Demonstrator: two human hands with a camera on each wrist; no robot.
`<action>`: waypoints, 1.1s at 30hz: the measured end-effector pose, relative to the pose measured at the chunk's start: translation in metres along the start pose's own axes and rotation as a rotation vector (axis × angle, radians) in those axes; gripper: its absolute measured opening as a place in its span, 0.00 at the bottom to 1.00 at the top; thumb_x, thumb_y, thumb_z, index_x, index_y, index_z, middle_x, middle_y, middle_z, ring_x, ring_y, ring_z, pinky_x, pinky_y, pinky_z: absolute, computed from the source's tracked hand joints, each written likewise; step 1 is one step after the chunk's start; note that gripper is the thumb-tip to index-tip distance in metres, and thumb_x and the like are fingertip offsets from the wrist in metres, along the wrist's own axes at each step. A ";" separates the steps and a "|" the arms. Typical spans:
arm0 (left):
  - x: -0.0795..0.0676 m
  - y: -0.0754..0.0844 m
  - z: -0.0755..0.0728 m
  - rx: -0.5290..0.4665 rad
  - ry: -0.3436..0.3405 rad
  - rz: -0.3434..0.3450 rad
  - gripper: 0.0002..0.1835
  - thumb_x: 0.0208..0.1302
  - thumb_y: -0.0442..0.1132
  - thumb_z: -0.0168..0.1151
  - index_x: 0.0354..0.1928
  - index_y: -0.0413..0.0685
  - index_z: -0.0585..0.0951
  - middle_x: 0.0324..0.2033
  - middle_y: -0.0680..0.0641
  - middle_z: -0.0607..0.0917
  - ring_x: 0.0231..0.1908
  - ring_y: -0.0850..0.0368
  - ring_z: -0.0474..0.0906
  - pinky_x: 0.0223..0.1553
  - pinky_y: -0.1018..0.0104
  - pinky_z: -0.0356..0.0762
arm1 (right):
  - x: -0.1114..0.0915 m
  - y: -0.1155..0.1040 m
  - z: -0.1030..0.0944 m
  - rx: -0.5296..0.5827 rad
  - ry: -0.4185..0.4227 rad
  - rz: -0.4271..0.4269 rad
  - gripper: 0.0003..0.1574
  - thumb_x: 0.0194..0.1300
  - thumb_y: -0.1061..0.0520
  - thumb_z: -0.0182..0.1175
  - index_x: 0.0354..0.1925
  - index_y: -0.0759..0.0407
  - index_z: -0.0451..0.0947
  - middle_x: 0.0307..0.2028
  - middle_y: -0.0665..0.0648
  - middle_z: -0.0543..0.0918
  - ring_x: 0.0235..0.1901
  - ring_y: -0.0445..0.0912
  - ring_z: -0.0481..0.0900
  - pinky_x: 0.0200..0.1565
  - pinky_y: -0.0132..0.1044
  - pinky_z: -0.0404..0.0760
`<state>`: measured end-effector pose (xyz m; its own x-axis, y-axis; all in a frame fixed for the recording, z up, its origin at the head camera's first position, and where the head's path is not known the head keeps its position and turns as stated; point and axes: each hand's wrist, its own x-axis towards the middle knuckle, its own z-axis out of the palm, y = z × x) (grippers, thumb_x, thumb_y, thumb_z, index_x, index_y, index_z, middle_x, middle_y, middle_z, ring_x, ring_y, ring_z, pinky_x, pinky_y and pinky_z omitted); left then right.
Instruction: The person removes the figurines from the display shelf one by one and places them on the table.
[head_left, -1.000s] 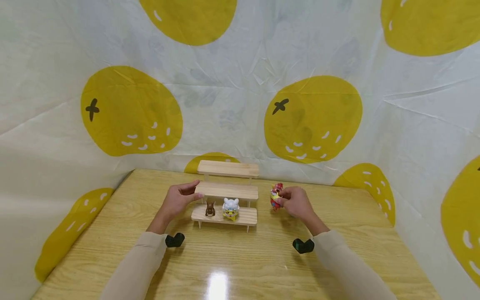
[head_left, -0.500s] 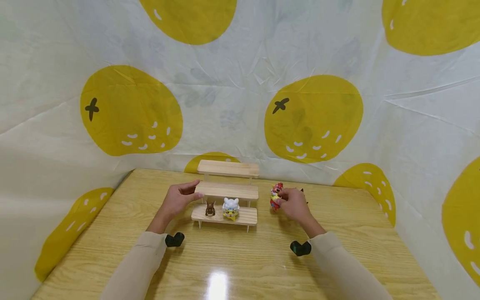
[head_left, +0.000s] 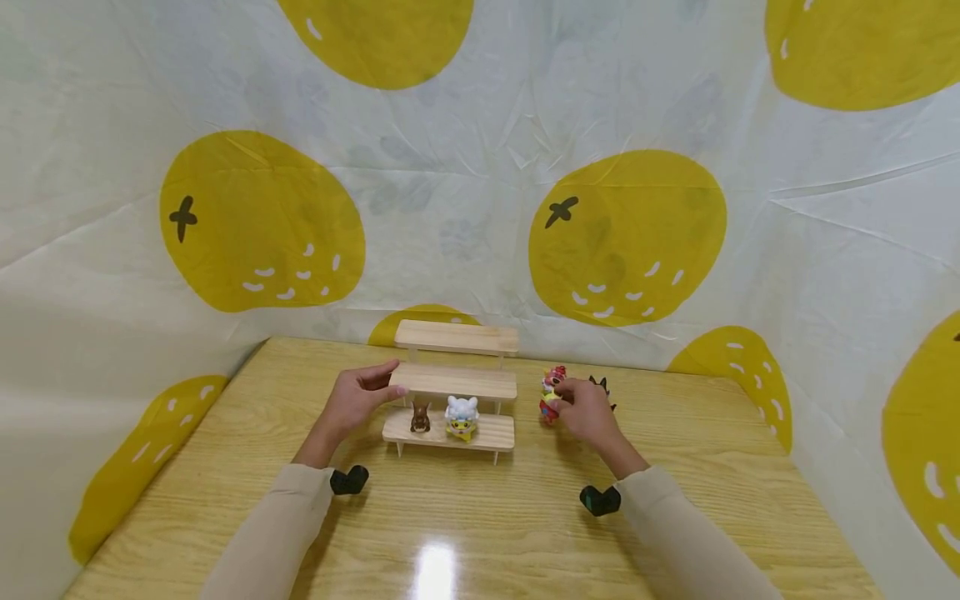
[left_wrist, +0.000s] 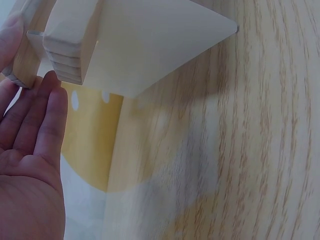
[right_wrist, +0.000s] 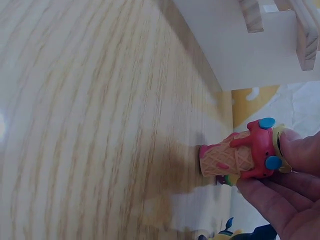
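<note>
My left hand [head_left: 352,408] grips the left end of the middle step of a three-tier wooden display stand [head_left: 453,381]. In the left wrist view its thumb [left_wrist: 11,40] and fingertips lie at the board ends, beside the white side panel. Right of the stand, my right hand [head_left: 590,411] pinches a toy figure [right_wrist: 245,152] with a waffle-cone body, a red top and blue round bits. The cone's base is close to the tabletop. Just behind it in the head view shows a red-topped figure [head_left: 555,377], partly hidden.
On the lowest step stand a small brown figure [head_left: 420,418] and a white-and-yellow figure [head_left: 461,419]. A black figure [head_left: 602,387] is partly hidden beyond my right hand. A lemon-print cloth [head_left: 450,200] hangs behind the wooden table [head_left: 480,517].
My right hand has shifted slightly left and toward me with the cone figure, uncovering the black figure beyond it. My left hand and the stand have stayed put.
</note>
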<state>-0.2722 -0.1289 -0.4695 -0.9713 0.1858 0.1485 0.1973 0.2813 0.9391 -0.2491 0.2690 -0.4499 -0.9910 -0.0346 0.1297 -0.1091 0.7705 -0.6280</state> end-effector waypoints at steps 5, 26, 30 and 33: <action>-0.001 0.001 0.000 0.002 -0.008 0.003 0.35 0.67 0.46 0.73 0.74 0.46 0.74 0.72 0.41 0.75 0.71 0.41 0.75 0.61 0.60 0.83 | -0.002 0.000 0.001 -0.013 0.005 -0.010 0.17 0.73 0.63 0.64 0.57 0.68 0.84 0.49 0.65 0.89 0.46 0.54 0.85 0.48 0.49 0.86; -0.001 0.002 -0.001 0.019 -0.010 0.004 0.37 0.66 0.48 0.74 0.74 0.45 0.74 0.72 0.43 0.76 0.72 0.43 0.73 0.63 0.60 0.82 | -0.014 -0.010 -0.009 0.039 0.160 -0.080 0.18 0.70 0.63 0.66 0.57 0.64 0.86 0.55 0.68 0.88 0.57 0.62 0.87 0.57 0.56 0.86; -0.001 0.001 -0.001 0.026 -0.009 0.007 0.37 0.66 0.49 0.73 0.74 0.45 0.74 0.72 0.42 0.75 0.72 0.41 0.73 0.62 0.61 0.82 | -0.019 -0.021 -0.012 0.125 0.205 -0.123 0.16 0.68 0.66 0.68 0.54 0.66 0.88 0.49 0.67 0.91 0.50 0.59 0.90 0.50 0.51 0.89; -0.002 0.000 -0.001 0.020 -0.007 0.002 0.37 0.66 0.50 0.73 0.74 0.44 0.73 0.72 0.42 0.75 0.72 0.41 0.73 0.63 0.60 0.82 | -0.025 -0.029 -0.011 0.241 0.169 -0.110 0.16 0.66 0.66 0.70 0.52 0.67 0.88 0.48 0.67 0.91 0.48 0.59 0.91 0.47 0.44 0.91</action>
<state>-0.2707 -0.1298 -0.4693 -0.9700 0.1930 0.1478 0.2018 0.3001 0.9323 -0.2203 0.2546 -0.4261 -0.9473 0.0129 0.3200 -0.2501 0.5940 -0.7646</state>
